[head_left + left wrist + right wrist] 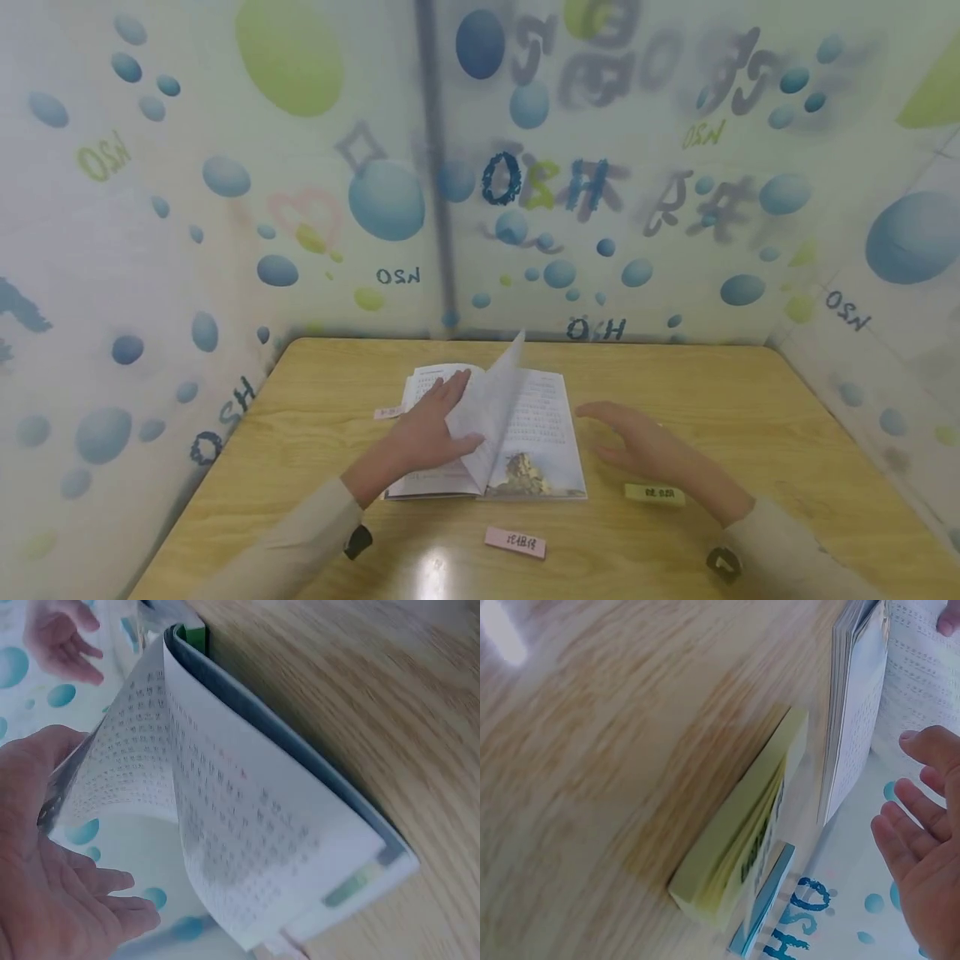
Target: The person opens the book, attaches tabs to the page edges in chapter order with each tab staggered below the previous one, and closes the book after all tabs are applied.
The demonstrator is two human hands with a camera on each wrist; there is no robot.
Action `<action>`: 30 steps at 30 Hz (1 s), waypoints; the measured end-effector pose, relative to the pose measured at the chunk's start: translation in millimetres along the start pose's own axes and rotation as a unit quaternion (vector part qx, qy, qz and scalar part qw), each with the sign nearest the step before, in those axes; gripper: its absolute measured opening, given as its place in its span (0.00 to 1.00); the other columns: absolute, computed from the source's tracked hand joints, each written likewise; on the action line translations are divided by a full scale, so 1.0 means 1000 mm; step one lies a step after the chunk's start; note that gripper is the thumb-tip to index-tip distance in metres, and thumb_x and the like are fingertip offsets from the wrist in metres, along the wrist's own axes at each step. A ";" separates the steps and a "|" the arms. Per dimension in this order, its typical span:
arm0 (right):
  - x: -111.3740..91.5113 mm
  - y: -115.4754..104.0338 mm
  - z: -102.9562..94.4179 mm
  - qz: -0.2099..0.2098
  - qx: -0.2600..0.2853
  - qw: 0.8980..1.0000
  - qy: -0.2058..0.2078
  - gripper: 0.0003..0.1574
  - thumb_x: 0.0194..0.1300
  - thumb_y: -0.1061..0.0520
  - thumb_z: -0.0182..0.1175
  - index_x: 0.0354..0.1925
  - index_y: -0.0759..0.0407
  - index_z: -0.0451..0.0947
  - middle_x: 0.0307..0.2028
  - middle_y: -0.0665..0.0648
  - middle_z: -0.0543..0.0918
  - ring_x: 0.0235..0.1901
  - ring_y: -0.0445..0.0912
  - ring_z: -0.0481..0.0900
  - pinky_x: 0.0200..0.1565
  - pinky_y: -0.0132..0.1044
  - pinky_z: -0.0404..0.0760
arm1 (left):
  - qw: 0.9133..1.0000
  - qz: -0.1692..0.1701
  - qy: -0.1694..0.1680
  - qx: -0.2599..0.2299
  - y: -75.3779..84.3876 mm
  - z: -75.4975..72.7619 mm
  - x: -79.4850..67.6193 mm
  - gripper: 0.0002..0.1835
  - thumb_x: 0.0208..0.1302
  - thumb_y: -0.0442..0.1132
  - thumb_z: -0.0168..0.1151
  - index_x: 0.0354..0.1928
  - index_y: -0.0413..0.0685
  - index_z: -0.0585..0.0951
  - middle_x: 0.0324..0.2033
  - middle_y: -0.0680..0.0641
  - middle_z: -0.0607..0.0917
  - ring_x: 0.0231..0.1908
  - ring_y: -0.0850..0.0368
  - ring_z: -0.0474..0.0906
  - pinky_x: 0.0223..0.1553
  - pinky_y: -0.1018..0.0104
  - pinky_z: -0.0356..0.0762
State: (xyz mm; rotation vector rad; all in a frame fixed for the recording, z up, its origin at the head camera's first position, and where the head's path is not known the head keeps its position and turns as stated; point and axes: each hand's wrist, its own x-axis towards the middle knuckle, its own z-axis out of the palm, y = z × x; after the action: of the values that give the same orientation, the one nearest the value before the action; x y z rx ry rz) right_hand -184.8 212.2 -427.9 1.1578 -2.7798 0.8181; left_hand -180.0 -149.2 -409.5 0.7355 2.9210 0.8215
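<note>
An open book (543, 417) lies on the table, with printed text and a picture at the bottom of its right page. One page (498, 408) stands raised near the spine, leaning to the left. My left hand (427, 433) is over the left half, fingers spread and thumb at the raised page. In the left wrist view, that page (135, 750) curves close to the left thumb. Off the book's right edge, my right hand (641, 446) hovers with nothing in it, fingers loosely bent. Beneath it lies a yellow sticky-note pad (742, 832) with dark writing.
A pink sticky-note pad (515, 542) with writing lies in front of the book. Another pink slip (388, 412) pokes out at the book's left side. Beyond the yellow pad is a blue pad (763, 904). A bubble-patterned wall (525, 283) borders the wooden table (322, 392).
</note>
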 end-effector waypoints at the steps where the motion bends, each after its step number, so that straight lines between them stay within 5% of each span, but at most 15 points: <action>1: 0.000 0.000 0.001 -0.003 -0.002 1.000 0.002 0.34 0.63 0.65 0.70 0.66 0.65 0.73 0.61 0.62 0.79 0.61 0.59 0.76 0.60 0.57 0.75 | 1.000 0.004 0.006 0.006 -0.002 -0.003 -0.001 0.51 0.65 0.52 0.67 0.79 0.35 0.52 0.75 0.34 0.58 0.73 0.31 0.51 0.71 0.42 0.55; 6: 0.001 0.002 0.005 -0.021 0.004 1.000 0.009 0.33 0.61 0.68 0.70 0.64 0.66 0.74 0.60 0.61 0.80 0.60 0.59 0.77 0.59 0.55 0.76 | 0.999 -0.001 0.027 0.045 -0.011 -0.014 -0.004 0.53 0.66 0.52 0.68 0.78 0.32 0.48 0.74 0.29 0.58 0.72 0.31 0.54 0.70 0.42 0.57; 14: 0.002 0.002 0.010 -0.030 0.000 1.000 -0.008 0.30 0.62 0.67 0.69 0.63 0.65 0.75 0.60 0.60 0.80 0.61 0.58 0.76 0.60 0.54 0.76 | 0.998 -0.012 0.041 0.040 -0.018 -0.025 -0.016 0.54 0.65 0.49 0.70 0.78 0.31 0.48 0.73 0.26 0.57 0.72 0.28 0.53 0.70 0.40 0.57; 30: 0.002 -0.003 0.022 0.014 0.005 0.998 -0.063 0.28 0.69 0.57 0.66 0.65 0.61 0.75 0.62 0.59 0.78 0.62 0.57 0.74 0.62 0.56 0.72 | 0.994 -0.045 0.067 0.071 -0.035 -0.017 -0.043 0.52 0.64 0.47 0.71 0.76 0.26 0.51 0.73 0.24 0.54 0.71 0.25 0.52 0.70 0.38 0.54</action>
State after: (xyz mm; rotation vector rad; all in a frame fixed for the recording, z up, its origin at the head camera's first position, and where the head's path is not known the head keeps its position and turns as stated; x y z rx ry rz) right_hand -180.6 198.3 -445.1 1.2154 -2.9011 0.7887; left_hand -159.0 -203.2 -416.4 0.5714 3.1315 0.6873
